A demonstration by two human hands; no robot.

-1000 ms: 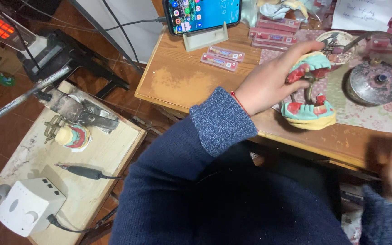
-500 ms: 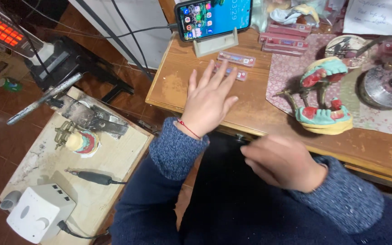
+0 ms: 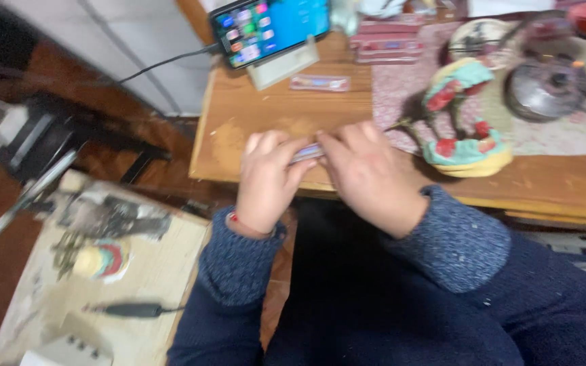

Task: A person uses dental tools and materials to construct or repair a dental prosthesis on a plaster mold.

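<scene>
— What has changed since half a second back?

— Both hands have come together at the front edge of the tabletop (image 3: 266, 122). Earlier the left hand lay flat and spread on the wood while the right hung blurred below the edge; now they meet over a small flat strip.

— Run it left to right.

— Far left, a lower work board (image 3: 103, 291) carries a metal tool, a round coloured piece and a dark handpiece (image 3: 127, 310) on a cord. Then the left hand (image 3: 266, 179), fingers curled, pinching the left end of the strip (image 3: 305, 153). The right hand (image 3: 367, 173) closes its grip on the other end. Above them a phone (image 3: 269, 27) leans on its stand, with a second pinkish strip (image 3: 320, 83) lying just before it.

— Any containers?

— A round metal dish (image 3: 547, 88) sits far right on the patterned mat; its contents are too blurred to tell.

— How does the held strip look?

— Thin, pale, greyish-pink, mostly hidden by fingers. Its long axis runs left to right, roughly along the tabletop's front edge.

— And beside the right hand?

— A dental model (image 3: 466, 115) in teal, red and yellow, just to its right.
</scene>
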